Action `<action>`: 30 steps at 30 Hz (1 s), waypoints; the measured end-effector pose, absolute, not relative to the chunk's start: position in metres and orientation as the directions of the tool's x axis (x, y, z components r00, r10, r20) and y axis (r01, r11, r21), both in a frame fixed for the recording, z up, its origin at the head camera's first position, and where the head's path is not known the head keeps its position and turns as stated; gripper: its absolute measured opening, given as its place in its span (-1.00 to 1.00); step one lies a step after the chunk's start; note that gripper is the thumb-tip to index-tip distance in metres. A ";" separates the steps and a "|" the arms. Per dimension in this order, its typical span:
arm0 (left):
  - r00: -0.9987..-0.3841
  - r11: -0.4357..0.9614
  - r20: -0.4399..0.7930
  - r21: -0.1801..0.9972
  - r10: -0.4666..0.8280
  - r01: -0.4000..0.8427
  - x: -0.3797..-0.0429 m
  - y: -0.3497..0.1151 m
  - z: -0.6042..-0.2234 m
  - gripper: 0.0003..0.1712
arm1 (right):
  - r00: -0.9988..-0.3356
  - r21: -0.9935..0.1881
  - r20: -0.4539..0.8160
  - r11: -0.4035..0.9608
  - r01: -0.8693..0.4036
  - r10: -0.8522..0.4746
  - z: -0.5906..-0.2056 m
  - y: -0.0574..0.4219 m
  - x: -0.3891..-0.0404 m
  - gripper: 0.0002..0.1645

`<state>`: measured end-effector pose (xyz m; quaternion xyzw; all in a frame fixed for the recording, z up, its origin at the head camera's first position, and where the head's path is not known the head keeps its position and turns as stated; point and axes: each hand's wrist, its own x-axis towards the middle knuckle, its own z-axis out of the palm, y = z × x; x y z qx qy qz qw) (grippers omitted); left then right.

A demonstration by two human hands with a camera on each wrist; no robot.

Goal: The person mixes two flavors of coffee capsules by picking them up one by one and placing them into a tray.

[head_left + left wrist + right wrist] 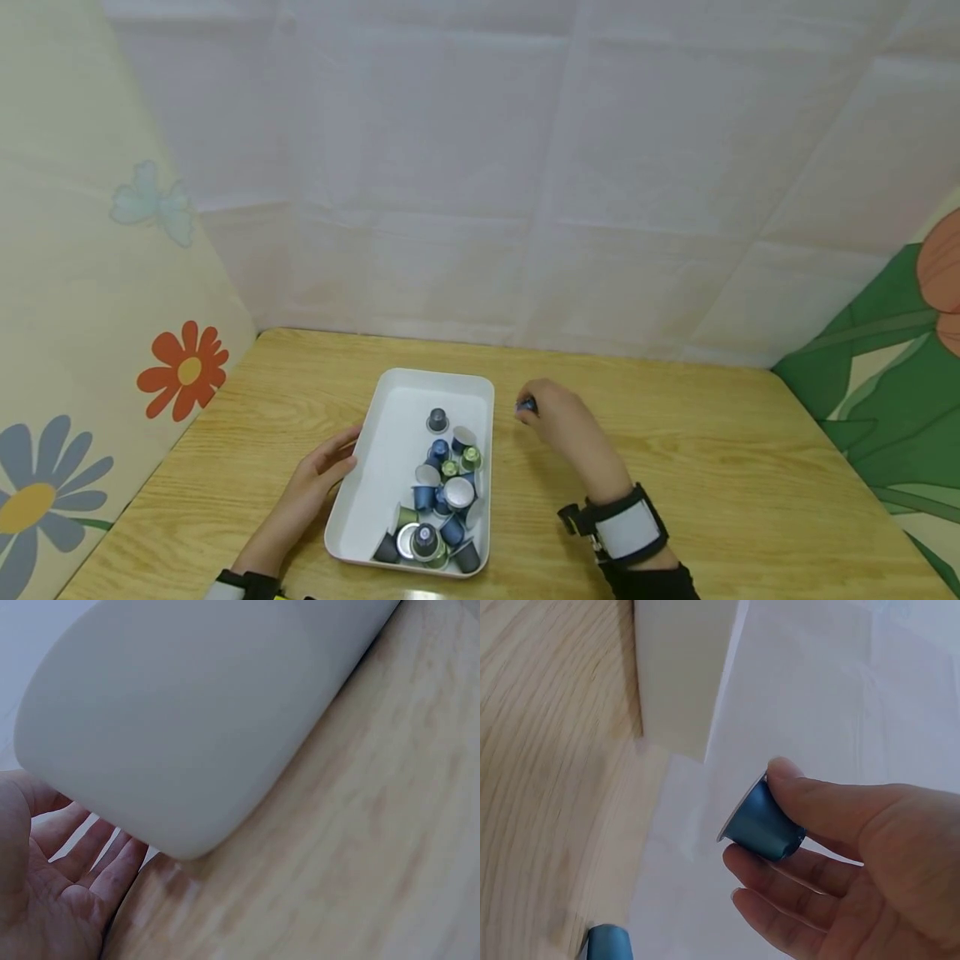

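Observation:
My right hand is just right of the white tray, at about the level of its far half. Between thumb and fingers it pinches a blue coffee capsule, tilted, its flat rimmed face turned away from the palm. My left hand lies along the tray's left side, with the thumb at the rim and loosely extended fingers touching the outer wall. Inside the tray, several coffee capsules in blue, green and grey gather toward the near right. One grey capsule stands apart, farther back.
The tray stands on a wooden table. Another blue capsule sits on the table in the right wrist view's lower left. A white cloth hangs behind the table, with flower-printed panels at the sides.

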<state>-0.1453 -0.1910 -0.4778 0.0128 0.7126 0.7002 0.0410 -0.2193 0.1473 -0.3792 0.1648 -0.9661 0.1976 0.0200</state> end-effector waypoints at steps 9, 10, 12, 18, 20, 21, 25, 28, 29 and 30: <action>-0.997 0.051 -0.032 0.998 0.066 -0.028 -0.145 -0.191 -0.478 -0.40 | -0.915 -0.368 0.157 0.837 -0.404 -0.372 -0.370 0.127 -0.202 -0.84; -0.997 0.057 -0.033 0.998 0.063 -0.029 -0.145 -0.191 -0.478 -0.41 | -0.910 -0.366 0.157 0.833 -0.414 -0.383 -0.369 0.125 -0.199 -0.84; -0.998 0.068 -0.033 0.997 0.056 -0.029 -0.145 -0.191 -0.477 -0.41 | -0.897 -0.360 0.159 0.822 -0.442 -0.413 -0.368 0.121 -0.195 -0.84; -0.998 0.063 -0.042 0.997 0.051 -0.038 -0.145 -0.191 -0.477 -0.42 | -0.830 -0.262 0.184 0.787 -0.558 -0.527 -0.369 0.110 -0.183 -0.69; -0.998 0.059 -0.045 0.997 0.053 -0.042 -0.145 -0.191 -0.477 -0.41 | -0.809 -0.224 0.178 0.777 -0.588 -0.561 -0.370 0.107 -0.181 -0.68; -0.997 0.058 -0.046 0.997 0.056 -0.043 -0.145 -0.190 -0.477 -0.41 | -0.799 -0.213 0.170 0.771 -0.601 -0.576 -0.370 0.106 -0.179 -0.68; -0.998 0.059 -0.041 0.998 0.057 -0.037 -0.145 -0.190 -0.477 -0.41 | -0.768 -0.184 0.136 0.745 -0.641 -0.626 -0.371 0.100 -0.175 -0.68; -0.998 0.060 -0.042 0.997 0.056 -0.038 -0.145 -0.190 -0.477 -0.41 | -0.749 -0.157 0.115 0.732 -0.663 -0.653 -0.374 0.097 -0.173 -0.68; -0.997 0.060 -0.043 0.997 0.056 -0.040 -0.145 -0.190 -0.476 -0.41 | -0.742 -0.151 0.111 0.727 -0.670 -0.661 -0.375 0.096 -0.172 -0.69; -0.997 0.061 -0.044 0.997 0.055 -0.041 -0.145 -0.190 -0.476 -0.41 | -0.735 -0.143 0.109 0.721 -0.678 -0.669 -0.377 0.095 -0.172 -0.69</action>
